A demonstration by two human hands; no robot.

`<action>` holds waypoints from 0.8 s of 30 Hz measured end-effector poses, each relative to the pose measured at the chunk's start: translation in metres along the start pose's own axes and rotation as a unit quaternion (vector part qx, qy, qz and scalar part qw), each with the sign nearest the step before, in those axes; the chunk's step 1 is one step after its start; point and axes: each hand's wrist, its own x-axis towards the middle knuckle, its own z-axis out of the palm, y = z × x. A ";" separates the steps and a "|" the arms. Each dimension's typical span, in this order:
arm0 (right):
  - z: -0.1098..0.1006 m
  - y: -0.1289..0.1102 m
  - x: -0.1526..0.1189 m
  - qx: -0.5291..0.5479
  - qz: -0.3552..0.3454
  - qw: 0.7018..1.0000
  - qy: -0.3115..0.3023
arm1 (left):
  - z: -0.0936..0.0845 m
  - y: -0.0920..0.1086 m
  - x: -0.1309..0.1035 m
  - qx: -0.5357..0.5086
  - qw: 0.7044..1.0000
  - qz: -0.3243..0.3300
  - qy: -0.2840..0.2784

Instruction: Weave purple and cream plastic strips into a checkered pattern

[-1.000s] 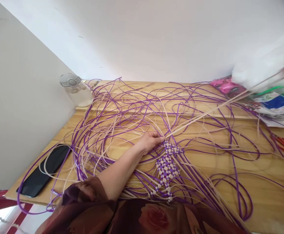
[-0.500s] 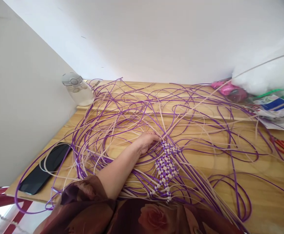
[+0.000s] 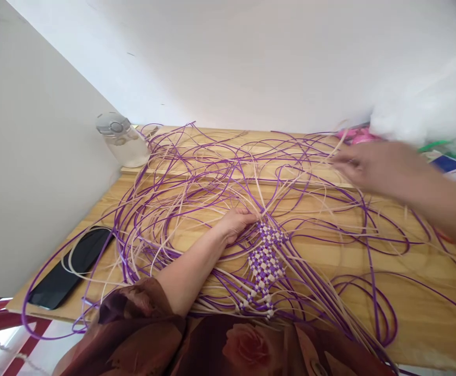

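Observation:
A checkered purple and beige woven piece (image 3: 267, 258) lies on the wooden table in front of me, long cords spreading from its edges. My left hand (image 3: 236, 224) pinches the top edge of the weave, thumb and fingers pressed together where the cords cross. Up at the right, my right hand (image 3: 363, 163) is slightly blurred, its fingers closed on a beige cord (image 3: 339, 140) whose end sticks up past them. Loose purple cords (image 3: 384, 308) curl on the table to the right of the weave.
A clear bottle with a grey lid (image 3: 121, 138) stands at the back left. A black phone (image 3: 69, 271) lies at the left edge under looped cords. At the back right are a pink item (image 3: 357, 134), a white plastic bag (image 3: 419, 117) and a blue and white packet (image 3: 447, 163).
My right hand has come into view from the right, holding the beige cord that stretched to the upper right. My left hand keeps its hold on the weave.

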 end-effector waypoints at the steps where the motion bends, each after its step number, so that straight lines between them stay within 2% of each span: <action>1: 0.009 -0.028 -0.008 0.028 -0.077 0.997 0.004 | -0.001 -0.001 0.000 -0.002 1.000 0.004 -0.012; 3: 0.031 -0.081 -0.023 0.078 -0.261 0.962 -0.012 | -0.002 -0.002 0.000 0.000 1.000 0.017 -0.024; 4: 0.043 -0.103 -0.028 0.081 -0.311 0.947 0.000 | -0.002 -0.003 0.000 0.000 0.999 0.025 -0.026; 6: 0.062 -0.128 -0.035 0.053 -0.342 0.938 0.015 | 0.000 -0.003 -0.001 -0.006 0.999 0.035 -0.032; 9: 0.075 -0.128 -0.038 0.030 -0.339 0.938 0.060 | 0.001 0.000 -0.002 -0.018 0.999 0.010 -0.042; 11: 0.076 -0.118 -0.039 0.043 -0.331 0.941 0.058 | 0.001 0.002 -0.002 -0.025 0.999 -0.008 -0.044; 14: 0.074 -0.110 -0.040 0.094 -0.270 0.958 -0.014 | -0.003 0.003 -0.002 -0.040 0.997 -0.024 -0.057; 16: 0.075 -0.110 -0.040 0.143 -0.196 0.968 -0.071 | -0.007 0.003 -0.001 -0.059 0.995 -0.026 -0.075; 18: 0.080 -0.112 -0.039 0.200 -0.113 0.968 -0.102 | -0.009 0.003 0.000 -0.074 0.993 -0.018 -0.087; 20: 0.085 -0.114 -0.039 0.237 -0.052 0.966 -0.085 | -0.011 0.001 0.001 -0.075 0.994 -0.012 -0.082; 21: 0.088 -0.115 -0.039 0.240 -0.045 0.968 -0.060 | -0.011 0.001 0.002 -0.070 0.995 -0.010 -0.077; 24: 0.091 -0.117 -0.039 0.179 -0.112 0.977 0.022 | -0.010 -0.001 0.003 -0.054 0.997 -0.004 -0.063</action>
